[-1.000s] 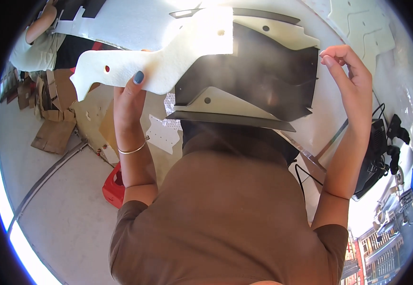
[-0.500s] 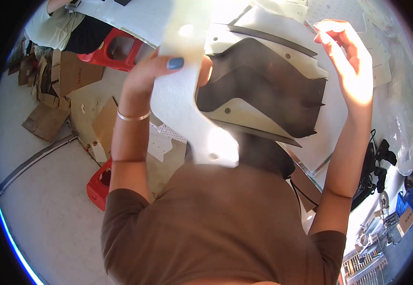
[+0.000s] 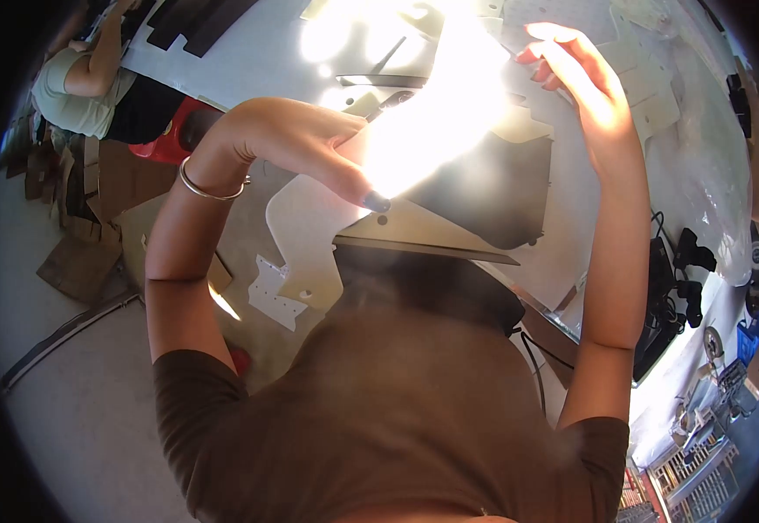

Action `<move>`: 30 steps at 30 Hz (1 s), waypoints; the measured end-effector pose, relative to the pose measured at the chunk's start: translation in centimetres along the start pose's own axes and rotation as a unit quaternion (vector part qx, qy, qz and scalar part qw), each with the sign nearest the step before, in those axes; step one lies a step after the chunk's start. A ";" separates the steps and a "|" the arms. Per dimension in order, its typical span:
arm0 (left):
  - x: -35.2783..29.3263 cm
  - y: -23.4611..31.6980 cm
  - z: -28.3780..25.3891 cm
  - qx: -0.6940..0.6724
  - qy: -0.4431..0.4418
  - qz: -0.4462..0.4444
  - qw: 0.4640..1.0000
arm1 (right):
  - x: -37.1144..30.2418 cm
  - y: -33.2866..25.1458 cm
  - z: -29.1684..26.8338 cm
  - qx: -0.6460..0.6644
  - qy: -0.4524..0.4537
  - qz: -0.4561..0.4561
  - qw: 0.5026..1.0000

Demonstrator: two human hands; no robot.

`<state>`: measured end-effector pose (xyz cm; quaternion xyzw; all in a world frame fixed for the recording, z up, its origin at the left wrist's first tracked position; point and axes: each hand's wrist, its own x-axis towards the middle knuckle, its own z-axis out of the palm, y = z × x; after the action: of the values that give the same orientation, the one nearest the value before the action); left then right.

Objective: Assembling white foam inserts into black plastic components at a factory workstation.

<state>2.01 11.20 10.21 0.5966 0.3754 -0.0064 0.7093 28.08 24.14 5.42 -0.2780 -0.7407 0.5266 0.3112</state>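
My left hand point(image 3: 314, 152) grips a pale, curved flat panel point(image 3: 305, 231), its thumb lying over the near face. The panel slants up and to the right, and its far part is washed out by glare. A hole shows near its lower end. My right hand point(image 3: 580, 74) hangs to the right of the panel with fingers loosely bent and apart; nothing shows between them. Below the held panel lies a dark, shaped sheet point(image 3: 493, 196) on a pale piece with dark edges point(image 3: 432, 228), both partly hidden by my left hand and the glare.
More pale cut panels point(image 3: 636, 74) lie at the far right beside clear plastic wrap point(image 3: 715, 200). Dark strips point(image 3: 196, 22) rest on the far table. A person point(image 3: 78, 87) is at the far left near a red stool point(image 3: 166, 139) and cardboard point(image 3: 135, 179). Black cables point(image 3: 693, 257) are at right.
My left hand has turned and tilted the panel from nearly upright to slanting rightward, its lower end moving left. My right hand has shifted a little to the left.
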 end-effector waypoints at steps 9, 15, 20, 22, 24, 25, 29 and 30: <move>-2.1 -0.7 1.0 -0.052 0.086 0.074 0.992 | 1.2 -1.7 0.7 0.363 -0.115 -0.231 0.895; -1.4 -4.6 -2.9 -0.316 0.090 0.238 0.914 | -2.5 -3.4 -6.1 0.251 0.155 -0.283 0.912; -2.8 -6.5 -2.5 -0.169 0.139 0.305 0.927 | -2.6 -3.0 -6.3 0.287 0.117 -0.178 0.934; -1.5 -6.8 -0.9 -0.100 0.352 0.234 0.900 | -2.4 -1.8 -5.7 0.277 0.043 -0.176 0.944; -1.2 -6.0 0.9 -0.052 0.381 0.178 0.906 | -2.6 -0.7 -4.8 0.271 0.044 -0.191 0.942; -0.9 -5.7 1.8 -0.056 0.382 0.176 0.906 | -2.8 -0.4 -4.3 0.272 0.042 -0.188 0.943; 1.1 -5.1 4.9 -0.002 0.457 0.337 0.823 | -3.8 -0.4 -1.2 0.292 0.042 -0.117 0.948; 1.6 -4.8 5.7 0.011 0.475 0.375 0.796 | -4.1 -0.6 -0.4 0.297 0.041 -0.099 0.949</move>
<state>3.99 5.65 5.37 0.6266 0.4118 0.5399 0.3825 31.02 21.22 5.41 -0.1194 -0.5614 0.6772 0.4605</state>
